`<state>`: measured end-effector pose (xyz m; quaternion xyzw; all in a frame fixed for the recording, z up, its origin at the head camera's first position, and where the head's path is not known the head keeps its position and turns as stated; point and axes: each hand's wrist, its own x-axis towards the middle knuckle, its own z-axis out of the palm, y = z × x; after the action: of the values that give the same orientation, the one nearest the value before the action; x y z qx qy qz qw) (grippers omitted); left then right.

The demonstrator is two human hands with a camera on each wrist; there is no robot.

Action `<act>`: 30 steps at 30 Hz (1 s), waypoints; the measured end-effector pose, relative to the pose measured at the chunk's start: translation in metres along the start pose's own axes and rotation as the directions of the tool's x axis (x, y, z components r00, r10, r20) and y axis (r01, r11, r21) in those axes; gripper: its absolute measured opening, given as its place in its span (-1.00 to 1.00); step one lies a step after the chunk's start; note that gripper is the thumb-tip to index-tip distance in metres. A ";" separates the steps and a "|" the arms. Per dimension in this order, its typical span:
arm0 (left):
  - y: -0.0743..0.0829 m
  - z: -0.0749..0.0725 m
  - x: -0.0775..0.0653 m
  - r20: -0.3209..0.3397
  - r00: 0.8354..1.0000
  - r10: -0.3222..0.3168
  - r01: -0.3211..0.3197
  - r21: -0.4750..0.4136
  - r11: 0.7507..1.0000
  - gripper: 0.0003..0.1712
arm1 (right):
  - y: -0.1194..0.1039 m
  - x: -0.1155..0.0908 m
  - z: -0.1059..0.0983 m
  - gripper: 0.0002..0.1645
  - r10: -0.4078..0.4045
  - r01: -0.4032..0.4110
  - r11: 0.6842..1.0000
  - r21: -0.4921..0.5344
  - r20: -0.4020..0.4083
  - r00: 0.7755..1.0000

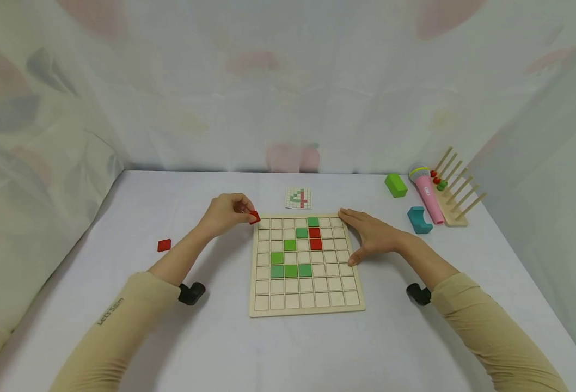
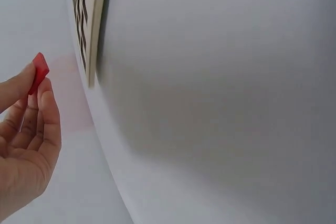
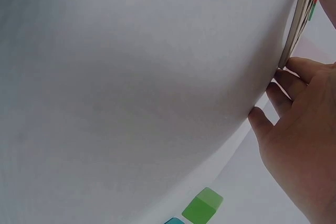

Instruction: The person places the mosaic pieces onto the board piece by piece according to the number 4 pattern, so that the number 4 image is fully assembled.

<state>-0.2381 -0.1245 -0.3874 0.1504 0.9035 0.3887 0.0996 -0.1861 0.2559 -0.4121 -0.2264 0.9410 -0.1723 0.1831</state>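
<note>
My left hand [image 1: 225,213] pinches a small red square tile [image 1: 255,217] between thumb and fingers, beside the top left corner of a wooden grid board [image 1: 307,300]. In the left wrist view the red tile [image 2: 40,72] is tilted at the fingertips. On the board, several green tiles [image 1: 290,245] form a slanted line and a short row, and two red tiles [image 1: 314,238] lie one below the other. With fingers spread, my right hand [image 1: 375,233] rests at the board's right side, fingertips at the top corner and thumb on the edge.
One loose red tile [image 1: 164,245] lies left of the left forearm. A small pattern card [image 1: 298,198] sits behind the board. At the right are a green block [image 1: 396,185], a teal arch block [image 1: 419,220], a pink microphone [image 1: 430,198] and a wooden peg rack [image 1: 457,209].
</note>
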 end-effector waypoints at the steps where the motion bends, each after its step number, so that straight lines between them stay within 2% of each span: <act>1: 0.004 0.004 0.000 0.007 1.000 0.007 -0.007 -0.007 1.000 -0.79 | 0.000 0.000 0.000 0.52 0.000 0.000 1.000 0.002 0.000 1.000; 9: 0.033 0.038 0.001 0.060 0.995 0.078 -0.077 -0.023 0.997 -0.84 | -0.001 -0.001 0.000 0.52 -0.001 0.001 1.000 0.001 0.000 1.000; 19: 0.059 0.080 -0.004 0.164 0.974 0.159 -0.157 -0.021 0.987 -0.91 | 0.000 -0.001 0.000 0.51 -0.004 0.004 1.000 0.005 0.000 1.000; 25: 0.074 0.096 -0.006 0.211 0.957 0.197 -0.197 -0.020 0.980 -0.92 | 0.000 0.000 -0.001 0.51 -0.008 0.008 1.000 0.016 -0.003 1.000; 30: 0.078 0.107 -0.006 0.221 0.952 0.214 -0.220 0.002 0.976 -0.94 | 0.000 -0.001 -0.001 0.51 -0.006 0.006 1.000 0.027 -0.002 1.000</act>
<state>-0.1857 -0.0041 -0.4025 0.2919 0.8701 0.3663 0.1536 -0.1855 0.2564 -0.4112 -0.2267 0.9381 -0.1857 0.1847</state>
